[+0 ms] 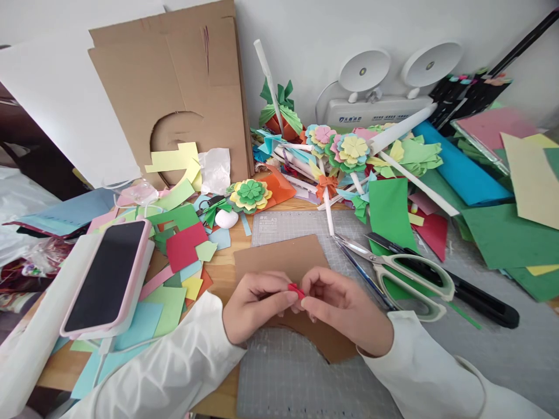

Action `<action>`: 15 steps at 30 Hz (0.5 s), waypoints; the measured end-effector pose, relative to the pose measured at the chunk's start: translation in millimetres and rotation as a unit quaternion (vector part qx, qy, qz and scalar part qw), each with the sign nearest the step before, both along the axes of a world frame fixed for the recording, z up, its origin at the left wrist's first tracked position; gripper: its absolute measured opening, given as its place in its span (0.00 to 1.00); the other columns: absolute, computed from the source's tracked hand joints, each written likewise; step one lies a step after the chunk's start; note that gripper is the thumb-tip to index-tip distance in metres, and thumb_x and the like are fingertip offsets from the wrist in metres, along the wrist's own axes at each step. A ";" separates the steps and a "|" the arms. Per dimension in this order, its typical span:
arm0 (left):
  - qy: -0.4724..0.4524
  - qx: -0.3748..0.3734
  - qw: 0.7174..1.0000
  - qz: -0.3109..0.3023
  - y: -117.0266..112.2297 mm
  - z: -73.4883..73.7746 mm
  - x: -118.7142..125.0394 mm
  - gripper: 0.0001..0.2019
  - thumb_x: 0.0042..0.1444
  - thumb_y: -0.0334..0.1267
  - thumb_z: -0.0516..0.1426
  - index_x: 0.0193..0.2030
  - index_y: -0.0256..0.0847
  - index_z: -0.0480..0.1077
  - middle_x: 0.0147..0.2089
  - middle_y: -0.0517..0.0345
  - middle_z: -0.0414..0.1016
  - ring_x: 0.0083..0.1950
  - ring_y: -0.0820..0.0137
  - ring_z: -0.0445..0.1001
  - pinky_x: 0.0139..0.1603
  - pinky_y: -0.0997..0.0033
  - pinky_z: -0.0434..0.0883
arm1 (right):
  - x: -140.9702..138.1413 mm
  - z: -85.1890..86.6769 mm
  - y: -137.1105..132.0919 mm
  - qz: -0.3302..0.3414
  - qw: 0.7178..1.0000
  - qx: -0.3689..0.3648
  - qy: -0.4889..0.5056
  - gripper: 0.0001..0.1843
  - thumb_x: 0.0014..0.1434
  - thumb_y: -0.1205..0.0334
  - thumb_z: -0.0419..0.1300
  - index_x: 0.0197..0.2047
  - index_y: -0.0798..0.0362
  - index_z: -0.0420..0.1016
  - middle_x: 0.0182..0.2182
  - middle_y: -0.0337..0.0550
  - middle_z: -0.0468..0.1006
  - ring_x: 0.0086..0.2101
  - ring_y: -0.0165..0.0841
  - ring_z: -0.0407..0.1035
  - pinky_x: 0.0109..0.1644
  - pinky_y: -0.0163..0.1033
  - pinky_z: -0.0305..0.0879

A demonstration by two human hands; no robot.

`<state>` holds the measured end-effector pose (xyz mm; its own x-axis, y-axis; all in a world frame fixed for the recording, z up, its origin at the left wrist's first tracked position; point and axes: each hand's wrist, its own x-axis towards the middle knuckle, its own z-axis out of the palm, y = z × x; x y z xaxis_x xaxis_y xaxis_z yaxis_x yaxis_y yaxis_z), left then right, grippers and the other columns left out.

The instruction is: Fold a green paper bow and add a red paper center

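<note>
Between the fingertips of both hands is a small folded piece of red paper (296, 290). My left hand (261, 302) pinches its left end with thumb and forefinger, while my right hand (345, 305) grips the right end; the fingers hide much of it. Beneath the hands lies a piece of brown cardboard (283, 253) with a curved cut along its near edge. It rests on a grey cutting mat (279, 378). Right of my right hand are scissors (408, 279) with pale handles, a black utility knife (484, 302) and a dark blue pen (367, 273).
Paper scraps (187, 244) and a phone (109, 273) in a pink case cover the left side. Cardboard sheets (205, 75) lean on the wall. Paper flowers (351, 151) and white paper sticks (404, 128) pile up at the back, before a twin-lamp light (379, 110). Coloured sheets (510, 233) lie right.
</note>
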<state>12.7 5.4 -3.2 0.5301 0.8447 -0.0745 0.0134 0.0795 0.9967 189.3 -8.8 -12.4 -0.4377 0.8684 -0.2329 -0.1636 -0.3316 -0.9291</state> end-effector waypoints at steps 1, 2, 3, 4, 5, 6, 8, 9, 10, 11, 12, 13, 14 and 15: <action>0.001 -0.003 1.000 0.004 0.4 0.1 -0.3 0.15 0.57 0.40 0.57 0.24 0.33 0.75 0.23 0.54 0.70 0.25 0.73 0.66 0.27 0.73 0.65 | -0.2 0.5 -0.7 -0.002 1.000 0.005 -0.008 0.15 0.53 0.52 0.64 0.29 0.53 0.65 0.26 0.38 0.72 0.25 0.26 0.63 0.29 0.33 0.61; 0.003 -0.001 1.000 0.001 0.5 -0.1 -0.3 0.15 0.57 0.41 0.57 0.24 0.33 0.75 0.24 0.55 0.69 0.25 0.73 0.65 0.27 0.73 0.65 | -0.1 0.7 -1.4 -0.003 1.000 0.011 -0.017 0.14 0.54 0.52 0.63 0.29 0.53 0.65 0.26 0.37 0.71 0.25 0.26 0.62 0.29 0.33 0.60; 0.007 0.004 1.000 -0.004 0.5 -0.5 -0.2 0.16 0.58 0.42 0.57 0.25 0.33 0.75 0.24 0.55 0.69 0.25 0.73 0.65 0.27 0.73 0.65 | 0.3 0.8 -1.8 -0.003 1.000 0.016 -0.026 0.14 0.55 0.52 0.62 0.29 0.53 0.66 0.25 0.37 0.71 0.24 0.26 0.61 0.28 0.34 0.60; 0.011 0.014 1.000 -0.007 0.3 -1.2 0.1 0.16 0.59 0.42 0.56 0.25 0.33 0.75 0.23 0.54 0.69 0.25 0.73 0.66 0.28 0.73 0.65 | 0.9 0.7 -2.0 -0.003 0.999 0.021 -0.032 0.14 0.55 0.52 0.61 0.28 0.53 0.66 0.24 0.37 0.70 0.24 0.26 0.61 0.28 0.34 0.60; 0.016 0.025 1.000 -0.007 0.0 -1.9 0.6 0.17 0.59 0.42 0.55 0.25 0.33 0.74 0.24 0.54 0.69 0.26 0.72 0.67 0.28 0.73 0.65 | 1.7 0.6 -1.9 -0.003 0.999 0.025 -0.037 0.14 0.55 0.52 0.61 0.28 0.53 0.66 0.24 0.36 0.69 0.23 0.26 0.60 0.28 0.33 0.59; 0.023 0.038 0.999 0.001 -0.3 -2.7 1.1 0.17 0.59 0.42 0.55 0.24 0.33 0.74 0.24 0.54 0.70 0.27 0.72 0.67 0.29 0.73 0.65 | 2.5 0.5 -1.5 -0.004 0.999 0.026 -0.043 0.14 0.55 0.52 0.61 0.28 0.53 0.66 0.23 0.35 0.68 0.23 0.26 0.60 0.27 0.33 0.59; 0.040 0.053 0.997 0.033 -0.4 -4.6 1.9 0.14 0.58 0.40 0.57 0.25 0.34 0.73 0.25 0.54 0.70 0.28 0.72 0.67 0.29 0.73 0.65 | 3.8 0.5 -0.3 -0.014 0.998 0.028 -0.059 0.14 0.55 0.52 0.61 0.28 0.53 0.66 0.21 0.34 0.65 0.22 0.25 0.59 0.27 0.33 0.58; 0.046 0.053 0.996 0.052 -0.2 -5.6 2.2 0.12 0.57 0.40 0.58 0.26 0.34 0.72 0.27 0.54 0.70 0.29 0.72 0.67 0.29 0.73 0.64 | 4.1 0.6 0.3 -0.018 0.997 0.027 -0.067 0.15 0.54 0.52 0.62 0.27 0.53 0.66 0.20 0.33 0.64 0.21 0.25 0.58 0.26 0.33 0.58; 0.049 0.047 0.995 0.066 0.1 -6.5 2.3 0.11 0.55 0.39 0.59 0.28 0.34 0.72 0.28 0.55 0.70 0.29 0.73 0.67 0.29 0.74 0.64 | 4.1 0.8 0.9 -0.022 0.997 0.027 -0.075 0.15 0.54 0.51 0.62 0.27 0.53 0.66 0.19 0.33 0.64 0.21 0.25 0.58 0.26 0.33 0.58; 0.046 0.037 0.996 0.074 0.7 -7.4 2.3 0.10 0.54 0.39 0.60 0.28 0.34 0.72 0.28 0.55 0.70 0.29 0.73 0.66 0.29 0.74 0.64 | 4.0 1.0 1.4 -0.024 0.996 0.026 -0.081 0.16 0.54 0.50 0.62 0.26 0.53 0.66 0.19 0.33 0.64 0.21 0.25 0.58 0.26 0.34 0.58; 0.038 0.023 0.996 0.074 1.2 -8.1 2.2 0.09 0.54 0.39 0.60 0.29 0.34 0.72 0.28 0.55 0.70 0.29 0.73 0.66 0.30 0.74 0.64 | 3.6 1.3 1.7 -0.026 0.996 0.027 -0.086 0.16 0.53 0.50 0.62 0.26 0.53 0.66 0.18 0.33 0.64 0.20 0.25 0.58 0.26 0.34 0.58; 0.026 0.008 0.997 0.070 1.8 -8.7 2.0 0.09 0.54 0.38 0.60 0.29 0.33 0.72 0.28 0.55 0.70 0.29 0.73 0.66 0.30 0.74 0.64 | 3.1 1.6 1.9 -0.028 0.995 0.026 -0.089 0.16 0.53 0.49 0.62 0.26 0.53 0.66 0.18 0.33 0.64 0.20 0.25 0.58 0.25 0.34 0.58; 0.013 -0.006 0.998 0.064 2.2 -9.2 1.8 0.09 0.54 0.38 0.60 0.28 0.33 0.72 0.27 0.56 0.70 0.28 0.74 0.65 0.30 0.74 0.63 | 2.6 1.8 1.9 -0.029 0.995 0.026 -0.091 0.17 0.52 0.49 0.62 0.26 0.53 0.66 0.18 0.33 0.64 0.20 0.25 0.58 0.25 0.34 0.58; 0.002 -0.019 0.998 0.058 2.4 -9.5 1.6 0.09 0.53 0.38 0.60 0.28 0.33 0.71 0.27 0.57 0.70 0.28 0.74 0.65 0.29 0.74 0.63 | 2.2 2.0 1.8 -0.031 0.995 0.027 -0.093 0.17 0.52 0.48 0.62 0.26 0.53 0.67 0.18 0.33 0.64 0.20 0.26 0.58 0.25 0.34 0.58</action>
<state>14.2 7.8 -12.7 0.4279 0.8971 -0.1096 0.0058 0.1185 0.9929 191.4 -7.0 -10.4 -0.3365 0.9057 -0.2577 -0.0053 -0.2754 -0.9613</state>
